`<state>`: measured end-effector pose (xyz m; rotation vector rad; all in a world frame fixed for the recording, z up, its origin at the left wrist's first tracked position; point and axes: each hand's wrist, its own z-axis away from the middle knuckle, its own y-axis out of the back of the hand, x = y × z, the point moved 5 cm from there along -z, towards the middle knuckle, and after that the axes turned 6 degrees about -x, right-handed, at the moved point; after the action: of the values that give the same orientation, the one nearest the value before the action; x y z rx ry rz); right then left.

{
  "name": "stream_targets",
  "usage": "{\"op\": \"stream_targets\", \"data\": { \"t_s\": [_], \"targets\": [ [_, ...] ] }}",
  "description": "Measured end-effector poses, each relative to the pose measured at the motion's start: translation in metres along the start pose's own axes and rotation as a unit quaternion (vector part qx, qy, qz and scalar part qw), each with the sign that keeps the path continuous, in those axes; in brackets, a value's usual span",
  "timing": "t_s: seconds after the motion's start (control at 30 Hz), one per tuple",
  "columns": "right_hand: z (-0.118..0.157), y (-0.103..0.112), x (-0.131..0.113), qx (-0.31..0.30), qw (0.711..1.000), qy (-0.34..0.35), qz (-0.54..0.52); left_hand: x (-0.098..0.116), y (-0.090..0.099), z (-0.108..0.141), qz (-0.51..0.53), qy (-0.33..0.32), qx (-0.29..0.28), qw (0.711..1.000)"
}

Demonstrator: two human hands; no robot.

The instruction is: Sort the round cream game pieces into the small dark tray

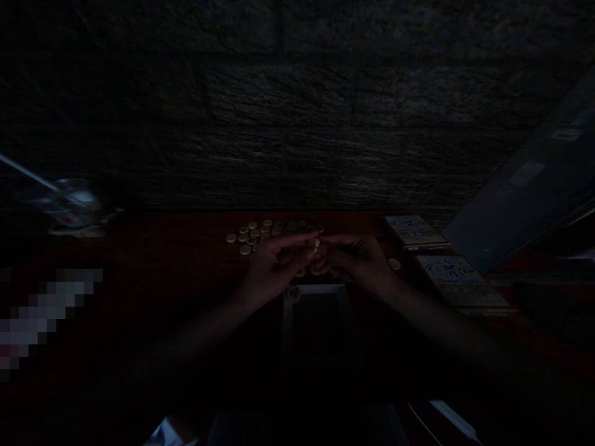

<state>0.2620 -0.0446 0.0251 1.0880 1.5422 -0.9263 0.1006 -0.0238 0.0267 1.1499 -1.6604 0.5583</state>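
In the dim head view, my left hand (279,259) and my right hand (360,259) meet over a spread of round pale pieces (245,249) on a dark reddish table. A small pale piece (317,244) shows between the fingertips of both hands, which are closed on it. Several more pieces lie behind and below the hands, partly hidden by them. Nearer to me is a shallow open box (287,328) with a light rim, and one round marked piece (294,293) rests at its far left corner.
Two flat printed boxes, one farther (413,230) and one nearer (458,280), lie at the right. A lone pale disc (394,264) is beside my right wrist. A clear wrapped item (77,207) stands at far left. A rough block wall (297,124) rises behind the table.
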Motion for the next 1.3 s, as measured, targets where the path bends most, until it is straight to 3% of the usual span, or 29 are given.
{"op": "stream_targets", "data": {
  "t_s": [0.27,0.43,0.57,0.7,0.8,0.9,1.03,1.13,1.3],
  "targets": [
    [0.000,0.001,0.002,-0.015,0.999,0.007,-0.033,0.001,-0.002,0.001,-0.022,-0.008,-0.010,1.000],
    [-0.002,0.004,-0.001,0.009,1.000,0.022,-0.005,0.005,-0.004,0.002,-0.046,-0.016,-0.016,0.999],
    [-0.002,0.007,-0.002,0.058,0.996,0.035,0.054,0.000,-0.004,0.000,-0.031,-0.008,-0.024,0.999],
    [0.003,0.009,-0.007,0.083,0.980,0.098,0.154,-0.006,-0.003,-0.003,-0.002,0.009,-0.017,1.000],
    [0.008,0.006,-0.014,0.065,0.945,0.155,0.281,-0.007,-0.004,-0.003,0.040,0.025,-0.021,0.999],
    [0.014,-0.001,-0.026,0.042,0.881,0.233,0.410,-0.004,-0.008,-0.002,0.038,0.031,-0.034,0.998],
    [0.020,-0.010,-0.039,0.026,0.825,0.299,0.479,0.001,-0.007,0.000,0.004,0.033,-0.036,0.999],
    [0.021,-0.015,-0.042,0.005,0.828,0.276,0.488,0.001,0.003,-0.001,-0.019,0.025,0.008,0.999],
    [0.020,-0.026,-0.025,-0.108,0.878,0.128,0.448,-0.011,0.015,-0.006,0.017,0.053,0.035,0.998]
  ]
}}
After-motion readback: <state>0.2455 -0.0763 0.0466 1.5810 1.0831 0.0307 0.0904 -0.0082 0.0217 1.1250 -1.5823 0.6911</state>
